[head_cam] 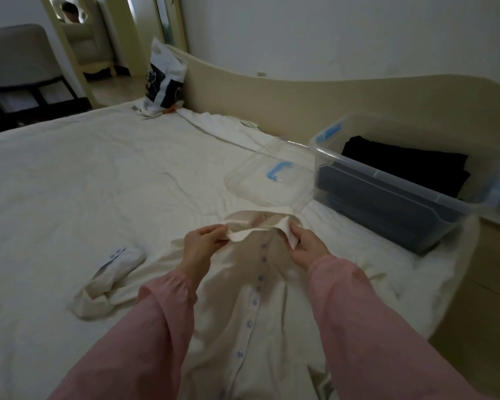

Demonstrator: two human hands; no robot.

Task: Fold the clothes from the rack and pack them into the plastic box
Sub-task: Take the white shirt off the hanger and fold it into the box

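Between the fingers (217, 230), the shirt collar (267, 220).

We see a cream button-front shirt (243, 327) lying face up near the bed's near edge, its row of pale lilac buttons running up the middle to the collar (260, 223), which is lifted and spread open. One sleeve (110, 281) is crumpled out to the left, cuff buttoned. At the bed's far right corner stands the clear plastic box (393, 180) with blue clips, open. It holds folded dark blue cloth (387, 206) with a black garment (410, 166) behind. Its clear lid (272, 189) lies flat just left of it.
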